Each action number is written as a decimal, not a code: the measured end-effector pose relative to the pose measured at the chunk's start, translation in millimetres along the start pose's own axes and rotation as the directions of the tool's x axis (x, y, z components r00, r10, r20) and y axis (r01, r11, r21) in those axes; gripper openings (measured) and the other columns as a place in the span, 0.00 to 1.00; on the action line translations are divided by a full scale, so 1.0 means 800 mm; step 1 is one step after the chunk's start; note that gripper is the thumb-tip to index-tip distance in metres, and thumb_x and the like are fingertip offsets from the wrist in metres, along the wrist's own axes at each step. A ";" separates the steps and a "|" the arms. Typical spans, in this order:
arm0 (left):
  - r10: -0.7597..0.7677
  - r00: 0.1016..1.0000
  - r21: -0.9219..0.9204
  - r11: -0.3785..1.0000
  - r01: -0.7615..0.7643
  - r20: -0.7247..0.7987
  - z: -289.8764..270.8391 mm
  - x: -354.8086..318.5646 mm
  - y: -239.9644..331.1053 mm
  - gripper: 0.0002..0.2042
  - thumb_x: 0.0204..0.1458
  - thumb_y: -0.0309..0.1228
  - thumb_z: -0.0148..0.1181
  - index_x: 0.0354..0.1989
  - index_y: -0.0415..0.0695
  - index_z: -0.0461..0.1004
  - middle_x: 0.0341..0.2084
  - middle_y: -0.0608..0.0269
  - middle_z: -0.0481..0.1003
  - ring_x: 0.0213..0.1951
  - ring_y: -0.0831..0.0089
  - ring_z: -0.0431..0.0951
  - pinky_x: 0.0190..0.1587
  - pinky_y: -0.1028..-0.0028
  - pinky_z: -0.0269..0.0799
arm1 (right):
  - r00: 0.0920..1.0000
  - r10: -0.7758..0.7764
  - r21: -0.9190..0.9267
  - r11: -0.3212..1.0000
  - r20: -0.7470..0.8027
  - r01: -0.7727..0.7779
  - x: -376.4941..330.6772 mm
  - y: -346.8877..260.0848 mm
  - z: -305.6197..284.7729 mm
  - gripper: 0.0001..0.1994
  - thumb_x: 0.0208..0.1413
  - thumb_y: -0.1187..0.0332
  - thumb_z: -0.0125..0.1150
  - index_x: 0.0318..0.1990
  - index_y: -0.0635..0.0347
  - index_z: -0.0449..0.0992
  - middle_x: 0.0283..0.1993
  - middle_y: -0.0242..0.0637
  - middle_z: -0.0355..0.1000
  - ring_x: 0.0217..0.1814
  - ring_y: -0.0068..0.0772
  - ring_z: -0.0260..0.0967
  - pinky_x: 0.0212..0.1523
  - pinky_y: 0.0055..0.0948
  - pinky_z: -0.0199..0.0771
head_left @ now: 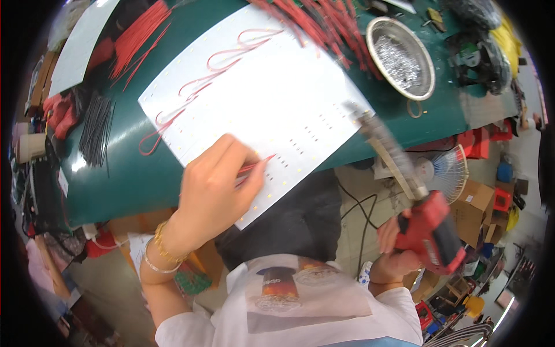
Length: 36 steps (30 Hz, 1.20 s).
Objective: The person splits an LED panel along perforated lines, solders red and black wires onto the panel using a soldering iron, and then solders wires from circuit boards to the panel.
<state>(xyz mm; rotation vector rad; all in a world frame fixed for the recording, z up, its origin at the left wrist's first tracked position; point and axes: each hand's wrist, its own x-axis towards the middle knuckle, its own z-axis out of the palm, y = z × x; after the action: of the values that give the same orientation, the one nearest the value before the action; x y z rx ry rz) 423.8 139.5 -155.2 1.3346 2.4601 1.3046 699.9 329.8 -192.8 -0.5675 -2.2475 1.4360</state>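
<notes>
A large white board (pixel 254 110), dotted with small yellowish squares and rows of dark marks, lies at an angle on the green table. My left hand (pixel 217 185) is closed over its near left part, pinching red wire (pixel 247 168); a pointed red end sticks out past the fingertips. My right hand (pixel 396 248) grips a red and black handheld power tool (pixel 430 231) to the right of the board. The tool's long grey barrel (pixel 390 147) is blurred, and its tip hangs by the board's right corner. Looped red wires (pixel 222 63) lie along the board's far left side.
Bundles of red wire (pixel 139 37) and black wire (pixel 97 133) lie on the green table (pixel 133 173). An oval metal bowl (pixel 430 75) of small shiny pieces stands at the far right. A fan (pixel 451 170) and cardboard boxes (pixel 471 208) stand beyond the table's right edge.
</notes>
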 end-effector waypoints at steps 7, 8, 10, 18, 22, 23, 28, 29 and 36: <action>-0.172 0.968 0.085 0.984 0.159 0.181 -0.067 -0.005 0.001 0.06 0.41 0.19 0.63 0.25 0.39 0.70 0.20 0.64 0.70 0.19 0.76 0.70 0.21 0.79 0.61 | 0.809 -0.048 0.095 0.987 -0.585 0.127 0.110 -0.027 -0.008 0.26 0.57 0.55 0.54 0.50 0.72 0.62 0.13 0.30 0.57 0.11 0.21 0.53 0.14 0.20 0.55; -0.182 0.969 0.094 0.981 0.168 0.166 -0.070 -0.013 -0.001 0.06 0.41 0.19 0.63 0.25 0.39 0.70 0.20 0.64 0.70 0.19 0.76 0.70 0.21 0.79 0.61 | 0.833 0.092 0.073 0.995 -0.546 -0.062 0.131 -0.024 -0.006 0.20 0.60 0.63 0.51 0.50 0.73 0.63 0.14 0.29 0.56 0.11 0.20 0.51 0.12 0.20 0.53; -0.301 0.953 -0.228 0.926 0.302 0.042 -0.063 -0.011 -0.014 0.07 0.42 0.18 0.62 0.26 0.39 0.70 0.22 0.66 0.72 0.22 0.83 0.69 0.22 0.82 0.61 | 0.884 -0.002 0.117 0.991 -0.468 0.064 0.148 -0.016 -0.002 0.22 0.60 0.62 0.51 0.52 0.74 0.60 0.14 0.29 0.56 0.11 0.19 0.50 0.12 0.19 0.51; -0.368 0.823 -0.342 0.778 0.528 0.433 -0.039 0.036 -0.013 0.06 0.46 0.24 0.61 0.28 0.36 0.70 0.22 0.68 0.71 0.26 0.85 0.67 0.28 0.84 0.61 | 0.921 -0.157 0.098 0.974 -0.357 0.204 0.099 -0.048 -0.056 0.38 0.55 0.45 0.51 0.57 0.75 0.55 0.14 0.32 0.59 0.11 0.23 0.53 0.13 0.22 0.56; -0.294 0.891 -0.195 0.907 0.375 0.345 -0.014 0.032 -0.021 0.05 0.44 0.24 0.62 0.25 0.36 0.72 0.18 0.71 0.68 0.22 0.87 0.61 0.24 0.84 0.57 | 0.986 -0.148 0.608 0.791 0.071 0.075 0.085 -0.035 -0.070 0.36 0.47 0.45 0.61 0.53 0.68 0.62 0.16 0.29 0.61 0.14 0.21 0.56 0.17 0.23 0.57; -0.236 0.923 -0.208 0.929 0.306 0.302 -0.009 0.031 -0.022 0.05 0.44 0.24 0.62 0.25 0.37 0.72 0.17 0.71 0.68 0.20 0.87 0.59 0.22 0.84 0.55 | 0.991 -0.101 0.599 0.800 0.084 0.030 0.082 -0.035 -0.054 0.37 0.47 0.44 0.60 0.53 0.69 0.62 0.16 0.29 0.61 0.13 0.21 0.56 0.17 0.23 0.57; -0.197 0.933 -0.145 0.958 0.249 0.302 -0.011 0.028 -0.022 0.06 0.42 0.24 0.62 0.23 0.37 0.72 0.16 0.70 0.67 0.16 0.87 0.53 0.19 0.82 0.49 | 0.983 0.124 0.540 0.822 0.138 -0.179 0.049 -0.052 0.019 0.41 0.44 0.38 0.57 0.51 0.70 0.61 0.14 0.28 0.60 0.13 0.21 0.56 0.17 0.22 0.58; -0.177 0.944 -0.147 0.963 0.224 0.279 -0.011 0.026 -0.022 0.06 0.41 0.24 0.62 0.23 0.37 0.71 0.16 0.70 0.67 0.16 0.87 0.51 0.18 0.82 0.47 | 0.975 0.164 0.526 0.822 0.148 -0.218 0.049 -0.052 0.023 0.42 0.43 0.37 0.57 0.51 0.70 0.61 0.14 0.28 0.59 0.13 0.21 0.56 0.17 0.21 0.58; -0.184 0.948 -0.154 0.961 0.228 0.258 -0.009 0.021 -0.023 0.06 0.40 0.23 0.62 0.23 0.37 0.71 0.17 0.70 0.67 0.16 0.87 0.51 0.17 0.82 0.45 | 0.906 0.378 0.417 0.804 0.190 -0.423 0.024 -0.053 0.037 0.46 0.39 0.30 0.53 0.48 0.70 0.62 0.11 0.26 0.57 0.12 0.20 0.55 0.16 0.20 0.58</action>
<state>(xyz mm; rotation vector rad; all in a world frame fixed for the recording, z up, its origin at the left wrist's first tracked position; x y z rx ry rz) 398.6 141.8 -158.0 1.0858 2.1891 1.2049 663.2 301.7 -162.7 -0.8624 -1.8188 2.1609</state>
